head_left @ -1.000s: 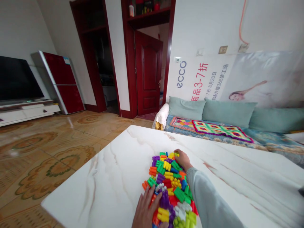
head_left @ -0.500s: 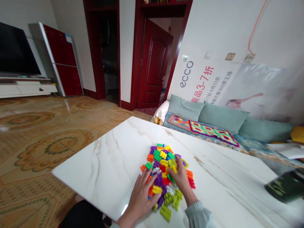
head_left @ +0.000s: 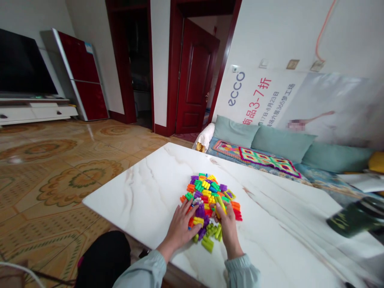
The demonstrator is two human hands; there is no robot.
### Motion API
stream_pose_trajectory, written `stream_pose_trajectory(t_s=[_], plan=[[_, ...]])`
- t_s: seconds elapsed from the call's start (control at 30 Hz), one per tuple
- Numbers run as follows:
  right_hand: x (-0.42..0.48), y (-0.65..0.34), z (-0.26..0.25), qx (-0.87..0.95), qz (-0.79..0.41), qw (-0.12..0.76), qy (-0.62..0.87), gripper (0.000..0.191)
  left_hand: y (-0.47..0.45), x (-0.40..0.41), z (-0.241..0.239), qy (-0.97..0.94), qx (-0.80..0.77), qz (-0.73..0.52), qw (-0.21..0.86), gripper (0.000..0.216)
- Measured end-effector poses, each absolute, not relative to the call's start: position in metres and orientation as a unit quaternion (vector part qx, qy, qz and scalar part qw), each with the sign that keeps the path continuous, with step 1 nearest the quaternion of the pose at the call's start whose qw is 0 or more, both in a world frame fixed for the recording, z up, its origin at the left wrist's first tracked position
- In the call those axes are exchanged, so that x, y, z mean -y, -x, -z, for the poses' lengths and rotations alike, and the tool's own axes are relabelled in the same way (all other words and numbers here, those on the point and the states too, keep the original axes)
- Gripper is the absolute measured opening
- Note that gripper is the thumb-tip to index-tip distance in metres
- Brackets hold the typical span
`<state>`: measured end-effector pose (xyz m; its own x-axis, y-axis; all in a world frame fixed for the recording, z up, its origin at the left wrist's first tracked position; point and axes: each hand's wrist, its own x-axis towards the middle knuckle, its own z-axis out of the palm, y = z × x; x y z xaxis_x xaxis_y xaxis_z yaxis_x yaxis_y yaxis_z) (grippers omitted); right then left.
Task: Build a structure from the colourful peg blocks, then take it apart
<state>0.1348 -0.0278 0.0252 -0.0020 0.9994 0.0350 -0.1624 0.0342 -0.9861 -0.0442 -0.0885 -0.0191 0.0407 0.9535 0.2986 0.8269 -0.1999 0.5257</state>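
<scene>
A pile of small plastic toy building blocks [head_left: 207, 185] in purple, green, yellow, orange, red and blue lies on the white marbled table [head_left: 135, 196]. My left hand [head_left: 181, 226] rests at the pile's left edge, fingers spread over purple, orange and yellow pieces. My right hand [head_left: 229, 226] is on the right side of the pile. Its thumb and fingers are closed on a yellow-green building block [head_left: 221, 205], which is tilted lengthwise. More yellow-green blocks [head_left: 207, 243] lie nearest to me, between my wrists. Some pieces are hidden under my hands.
A dark green cylindrical container [head_left: 351, 218] lies toward the table's right side. Behind the table is a sofa with pale green cushions [head_left: 283, 146]. My dark-clothed knee [head_left: 105, 260] is by the table's left front edge.
My right hand has closed on a yellow-green block and drawn it slightly up from the pile toward me. My left hand stays spread on the pile. The camera view has shifted slightly.
</scene>
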Motion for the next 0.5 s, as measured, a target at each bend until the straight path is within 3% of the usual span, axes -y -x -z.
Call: stream_pose_trajectory(t_s=[0.13, 0.4, 0.5], plan=[[0.043, -0.141, -0.027, 0.441, -0.59, 0.529, 0.422, 0.043, 0.045, 0.089, 0.019, -0.719, -0.609, -0.313, 0.12, 0.06], [0.054, -0.135, -0.022, 0.498, -0.543, 0.472, 0.484, 0.052, 0.047, 0.1, -0.001, -0.638, -0.571, -0.498, 0.136, 0.041], [0.057, -0.128, -0.024, 0.539, -0.522, 0.455, 0.48, 0.051, 0.04, 0.103, -0.015, -0.612, -0.528, -0.545, 0.222, 0.041]])
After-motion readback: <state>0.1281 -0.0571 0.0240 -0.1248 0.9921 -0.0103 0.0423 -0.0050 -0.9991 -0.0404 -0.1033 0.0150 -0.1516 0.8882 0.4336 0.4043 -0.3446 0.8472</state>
